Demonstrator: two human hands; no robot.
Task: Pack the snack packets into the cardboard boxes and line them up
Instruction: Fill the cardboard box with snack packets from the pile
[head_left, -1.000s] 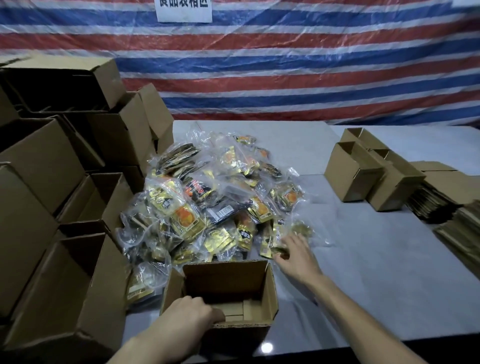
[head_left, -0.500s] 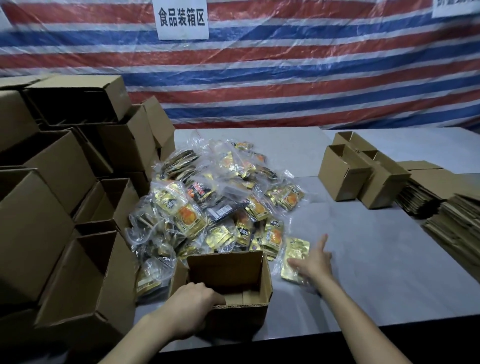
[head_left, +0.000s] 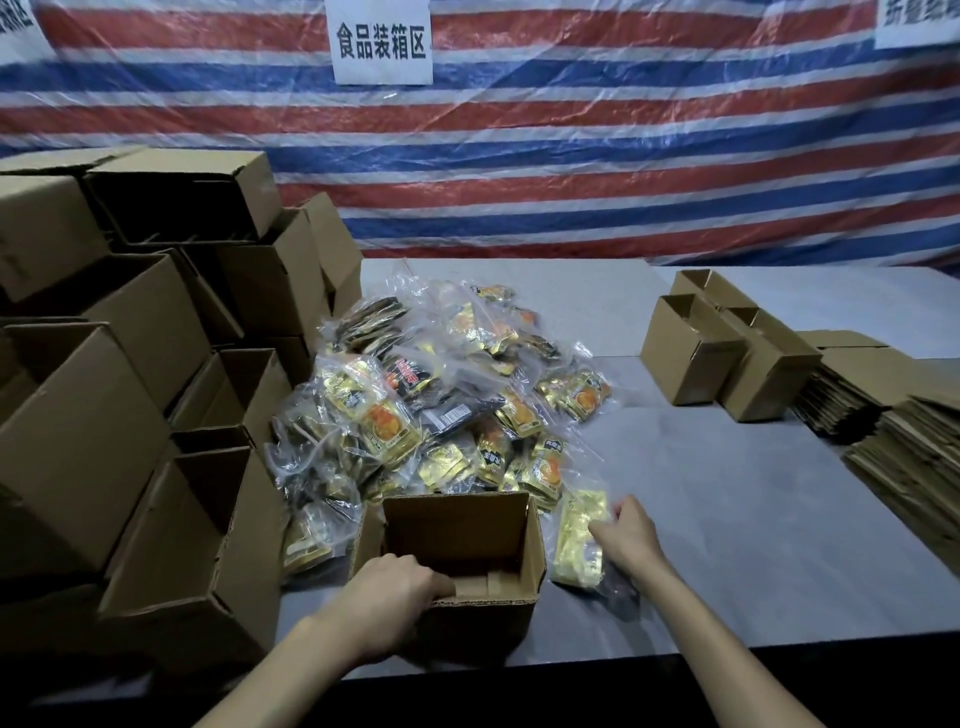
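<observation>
An open cardboard box (head_left: 514, 530) stands at the table's near edge, empty inside. My left hand (head_left: 389, 590) grips its near-left rim, fingers curled over the edge. Just right of the box lies a gold snack packet in clear plastic (head_left: 576, 540). My right hand (head_left: 628, 535) holds that packet at its right side, fingers curled on it. Behind the box a large pile of snack packets (head_left: 441, 405) in gold, orange and black wrappers covers the middle of the table.
Open empty cardboard boxes (head_left: 145, 415) are stacked along the left. Two small boxes (head_left: 727, 353) stand at the right rear, beside stacks of flattened cardboard (head_left: 893, 426). The grey table (head_left: 727, 519) runs to a striped tarp wall (head_left: 571, 156).
My right hand has drawn one gold packet out of the pile toward me, to the right of the box. My left hand stays on the box rim.
</observation>
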